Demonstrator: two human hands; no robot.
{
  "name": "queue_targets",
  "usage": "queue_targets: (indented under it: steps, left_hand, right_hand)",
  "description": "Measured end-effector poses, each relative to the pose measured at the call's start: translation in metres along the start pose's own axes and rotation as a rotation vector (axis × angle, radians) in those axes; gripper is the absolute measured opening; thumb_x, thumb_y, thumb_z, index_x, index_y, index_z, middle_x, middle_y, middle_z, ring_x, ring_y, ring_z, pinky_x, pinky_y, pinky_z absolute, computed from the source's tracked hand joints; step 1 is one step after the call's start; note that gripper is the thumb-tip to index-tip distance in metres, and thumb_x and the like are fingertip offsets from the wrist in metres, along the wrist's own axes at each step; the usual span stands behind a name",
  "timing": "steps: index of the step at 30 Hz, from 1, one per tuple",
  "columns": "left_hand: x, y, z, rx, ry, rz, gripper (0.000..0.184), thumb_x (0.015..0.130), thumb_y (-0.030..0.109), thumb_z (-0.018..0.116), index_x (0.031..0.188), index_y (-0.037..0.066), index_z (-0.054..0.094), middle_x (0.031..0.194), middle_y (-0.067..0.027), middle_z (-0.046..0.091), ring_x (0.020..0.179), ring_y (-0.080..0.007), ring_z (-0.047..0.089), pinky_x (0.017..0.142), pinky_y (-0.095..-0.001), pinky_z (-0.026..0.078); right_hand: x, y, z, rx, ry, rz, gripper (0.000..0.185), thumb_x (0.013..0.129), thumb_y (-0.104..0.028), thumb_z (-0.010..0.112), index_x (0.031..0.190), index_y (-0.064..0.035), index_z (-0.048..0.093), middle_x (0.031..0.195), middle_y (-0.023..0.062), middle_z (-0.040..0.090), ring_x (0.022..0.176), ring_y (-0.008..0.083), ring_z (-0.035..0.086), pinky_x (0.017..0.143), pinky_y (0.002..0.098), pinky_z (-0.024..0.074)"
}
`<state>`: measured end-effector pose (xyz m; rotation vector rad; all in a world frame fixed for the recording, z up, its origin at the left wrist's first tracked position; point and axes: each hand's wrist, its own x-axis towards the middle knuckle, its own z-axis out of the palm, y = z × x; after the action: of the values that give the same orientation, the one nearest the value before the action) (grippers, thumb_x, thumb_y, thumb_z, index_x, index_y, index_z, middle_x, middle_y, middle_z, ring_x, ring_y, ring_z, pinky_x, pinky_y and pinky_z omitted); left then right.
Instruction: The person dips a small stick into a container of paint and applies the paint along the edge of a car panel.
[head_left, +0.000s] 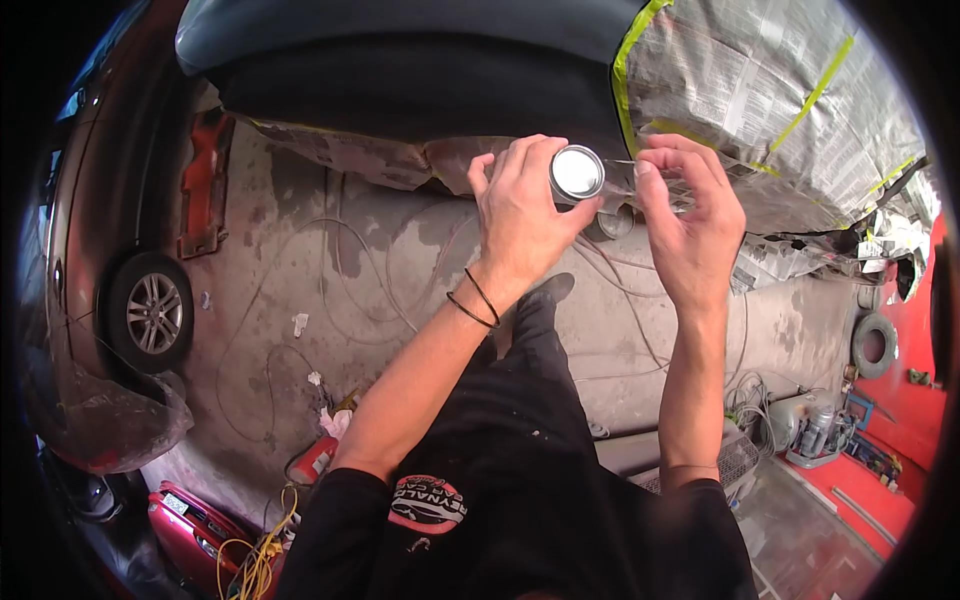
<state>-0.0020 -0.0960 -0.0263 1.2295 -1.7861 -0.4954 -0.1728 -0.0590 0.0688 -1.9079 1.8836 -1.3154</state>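
Silver can (577,172), lime-green tape (626,75) edging grey newsprint-patterned masking (740,90), black shirt (520,520), red-white logo (428,504)

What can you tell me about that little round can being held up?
The can is small and round, metallic-looking, with a silvery rim around a bright, whitish face turned toward the camera. Whether that face is a lid or contents, I can't tell. The left hand grips its side between fingers and thumb, above the floor. No label is readable.
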Motion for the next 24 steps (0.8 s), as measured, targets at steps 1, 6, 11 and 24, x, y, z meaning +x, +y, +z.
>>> queue_targets:
  steps: [1, 6, 11, 24]
  left_hand:
    - [0.0, -0.001, 0.0, 0.003, 0.003, 0.0, 0.068, 0.079, 0.034, 0.101, 0.136, 0.011, 0.072, 0.133, -0.007, 0.076, 0.129, -0.0279, 0.071, 0.116, -0.0521, 0.037]
    - [0.003, -0.002, 0.006, -0.005, 0.027, -0.009, 0.068, 0.079, 0.033, 0.101, 0.136, 0.01, 0.073, 0.134, -0.0074, 0.076, 0.13, -0.0284, 0.071, 0.116, -0.0519, 0.038]
    - [0.005, -0.009, 0.002, 0.021, 0.02, -0.022, 0.071, 0.078, 0.029, 0.103, 0.138, 0.009, 0.073, 0.136, -0.0101, 0.076, 0.13, -0.0288, 0.071, 0.119, -0.0502, 0.039]
    - [-0.065, -0.036, -0.044, 0.138, -0.092, -0.152, 0.074, 0.08, 0.02, 0.102, 0.145, 0.007, 0.07, 0.144, -0.0117, 0.074, 0.136, -0.0326, 0.068, 0.124, -0.0498, 0.039]
  right_hand:
    - [0.002, -0.003, -0.004, 0.016, 0.029, -0.057, 0.008, 0.099, -0.004, 0.081, 0.107, -0.0014, 0.081, 0.121, 0.0109, 0.082, 0.1, 0.0212, 0.079, 0.089, 0.0359, 0.0621]
    - [-0.005, 0.015, 0.019, -0.135, -0.024, -0.159, 0.006, 0.103, -0.003, 0.077, 0.109, -0.0009, 0.078, 0.112, 0.0118, 0.08, 0.1, 0.0237, 0.078, 0.092, 0.0379, 0.0624]
    - [0.015, 0.054, 0.048, 0.203, 0.099, 0.103, 0.013, 0.104, -0.009, 0.079, 0.114, 0.0002, 0.079, 0.114, 0.0113, 0.081, 0.101, 0.0242, 0.079, 0.094, 0.0373, 0.0626]
    - [0.148, 0.165, 0.138, 0.105, 0.378, -0.243, 0.02, 0.104, -0.025, 0.084, 0.112, -0.0082, 0.089, 0.168, 0.0217, 0.059, 0.159, 0.0352, 0.054, 0.13, 0.048, 0.0434]
